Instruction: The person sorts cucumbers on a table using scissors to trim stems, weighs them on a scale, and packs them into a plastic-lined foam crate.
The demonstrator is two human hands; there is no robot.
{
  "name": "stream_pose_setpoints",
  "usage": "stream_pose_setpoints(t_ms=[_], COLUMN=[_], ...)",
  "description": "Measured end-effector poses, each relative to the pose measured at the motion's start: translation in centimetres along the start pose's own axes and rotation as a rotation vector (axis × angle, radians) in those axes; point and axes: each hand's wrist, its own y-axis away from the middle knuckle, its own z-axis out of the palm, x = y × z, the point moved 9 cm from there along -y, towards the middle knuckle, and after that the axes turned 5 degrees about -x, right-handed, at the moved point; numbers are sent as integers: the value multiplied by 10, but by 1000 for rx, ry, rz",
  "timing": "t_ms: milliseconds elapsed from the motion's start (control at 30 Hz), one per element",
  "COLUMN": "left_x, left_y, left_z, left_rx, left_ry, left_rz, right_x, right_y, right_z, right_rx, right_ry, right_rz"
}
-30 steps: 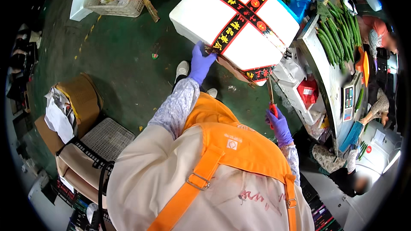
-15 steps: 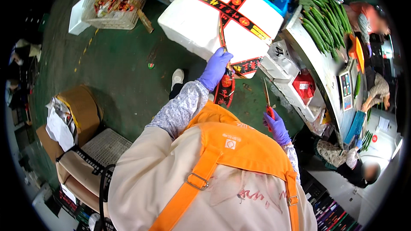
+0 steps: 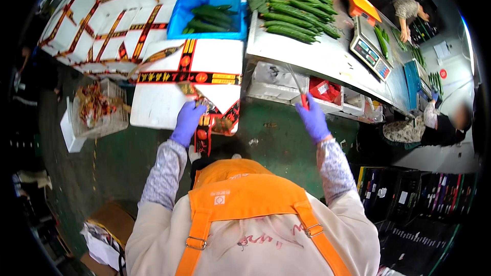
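Observation:
My left hand (image 3: 188, 122), in a purple glove, is closed on a loose strip of black, red and yellow printed packing tape (image 3: 202, 139) at the near side of a white foam box (image 3: 158, 106). Part of the strip hangs below the fingers, and more tape bands still cross the lid. Out to the right, my gloved right hand (image 3: 314, 120) grips a knife (image 3: 305, 100) by its red handle. The thin blade points away from me, towards the edge of a metal table (image 3: 276, 46).
Cucumbers (image 3: 302, 7), a scale (image 3: 369, 51) and an orange tray (image 3: 360, 5) lie on the table. A blue-lined crate (image 3: 207, 15) holds more cucumbers. Taped foam boxes (image 3: 110, 18) stack behind. A crate of tape scraps (image 3: 99, 107) sits left. Co-workers are at right.
My view has swung to the right, bringing the table and foam stack further in. The right hand has lifted the knife forward towards the table edge. My left hand still holds the tape.

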Motion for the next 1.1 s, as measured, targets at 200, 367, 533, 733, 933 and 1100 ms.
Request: stream_pose_setpoints(t_ms=[200,367,533,733,933,1100], left_x=[-59,-58,-69,-42,-28,10], left_y=[17,38,47,34,29,-6], left_z=[41,46,43,63,48,-65], left_rx=[-25,2,-19,-159,-431,33], left_ry=[990,913,917,1042,870,-1229], left_rz=[-267,-276,-326,-476,-551,415], right_x=[3,22,-95,-148,-99,-56], right_y=[-151,-206,-125,47,60,12], right_z=[-39,-28,71,221,239,206], right_rx=[-96,-239,-322,-536,-919,-913], right_ry=[831,908,470,-185,20,-213], right_rz=[-101,-115,-344,-187,-138,163])
